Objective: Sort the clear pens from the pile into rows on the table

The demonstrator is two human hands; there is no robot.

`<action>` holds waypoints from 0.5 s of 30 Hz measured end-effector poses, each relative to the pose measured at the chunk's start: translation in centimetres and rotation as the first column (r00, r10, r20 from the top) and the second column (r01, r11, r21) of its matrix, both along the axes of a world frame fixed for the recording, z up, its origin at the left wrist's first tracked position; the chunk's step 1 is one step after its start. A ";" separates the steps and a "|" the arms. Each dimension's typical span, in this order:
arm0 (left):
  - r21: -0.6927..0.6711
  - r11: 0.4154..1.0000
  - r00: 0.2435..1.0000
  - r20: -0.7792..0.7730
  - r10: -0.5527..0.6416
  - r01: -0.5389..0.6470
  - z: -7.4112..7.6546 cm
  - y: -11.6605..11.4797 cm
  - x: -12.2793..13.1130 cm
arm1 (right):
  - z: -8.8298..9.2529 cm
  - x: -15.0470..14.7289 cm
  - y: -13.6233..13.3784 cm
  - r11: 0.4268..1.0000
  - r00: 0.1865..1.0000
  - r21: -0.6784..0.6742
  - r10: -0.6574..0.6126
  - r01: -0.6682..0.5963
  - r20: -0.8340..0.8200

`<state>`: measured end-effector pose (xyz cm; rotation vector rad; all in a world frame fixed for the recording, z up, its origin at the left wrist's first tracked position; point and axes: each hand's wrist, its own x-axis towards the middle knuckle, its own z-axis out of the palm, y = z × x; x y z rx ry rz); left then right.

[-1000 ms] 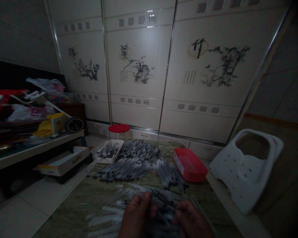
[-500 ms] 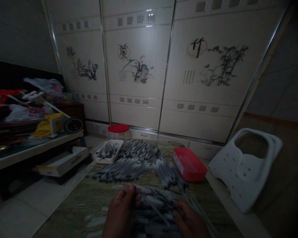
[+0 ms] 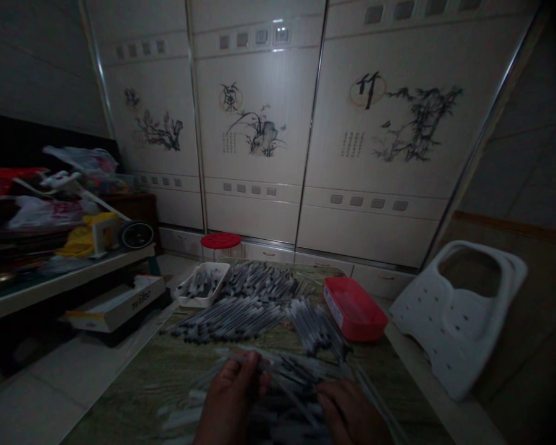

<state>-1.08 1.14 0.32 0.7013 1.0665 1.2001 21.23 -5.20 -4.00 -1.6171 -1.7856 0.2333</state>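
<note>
My left hand [image 3: 231,398] is closed, its thumb pressed against the fingers on a thin translucent pen [image 3: 264,367] that points right. Lower on the right, my right hand [image 3: 352,411] has its fingers pinched together beside the loose pens; dim light hides what is between its fingertips. Under and between both hands lies a spread of pale pen barrels [image 3: 180,419] and dark slim pieces. Farther up the table, clear pens with dark ends form a slanted row [image 3: 231,318], a smaller bundle [image 3: 315,327] and a heap [image 3: 262,279].
A white tray [image 3: 217,290] with pens stands at the table's far left. A red plastic box [image 3: 364,318] sits at the right edge. Beyond are a red stool [image 3: 221,240], a white folded plastic stool [image 3: 458,309], a cluttered bench [image 3: 120,256] and an open carton [image 3: 115,309].
My right hand has moved slightly left, toward my left hand. My left hand has shifted a little right and keeps its hold on the pen.
</note>
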 end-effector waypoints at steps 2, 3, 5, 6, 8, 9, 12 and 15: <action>0.023 0.995 0.992 -0.078 0.101 -0.100 0.3 0.5 -1.2 | 0.3 0.8 0.0 1.000 0.995 -0.015 0.010 -0.009 0.097; 0.053 0.989 0.980 -0.132 0.146 -0.141 0.4 0.7 -1.8 | 0.3 1.1 0.0 1.000 0.991 -0.025 0.011 -0.008 0.136; 0.131 0.977 0.948 -0.251 0.198 -0.170 0.7 1.0 -2.8 | 0.2 1.5 0.1 0.999 0.985 -0.044 0.001 0.007 0.170; 0.168 0.971 0.925 -0.313 0.216 -0.170 0.9 1.0 -3.2 | 0.1 1.5 0.1 0.998 0.987 -0.053 -0.012 0.020 0.163; 0.251 0.957 0.871 -0.426 0.245 -0.146 1.0 1.1 -3.7 | -0.1 1.5 0.1 0.997 0.992 -0.047 -0.063 0.068 0.106; 0.299 0.946 0.837 -0.480 0.264 -0.126 1.0 1.1 -3.8 | -0.2 1.4 0.1 0.995 0.993 -0.036 -0.093 0.095 0.068; 0.488 0.872 0.712 -0.618 0.332 0.017 0.7 1.2 -3.9 | -0.7 1.4 0.1 0.984 0.984 0.018 -0.175 0.176 -0.042; 0.568 0.781 0.553 -0.750 0.362 0.260 0.1 1.3 -4.0 | -1.2 1.5 0.2 0.979 0.973 0.040 -0.193 0.199 -0.126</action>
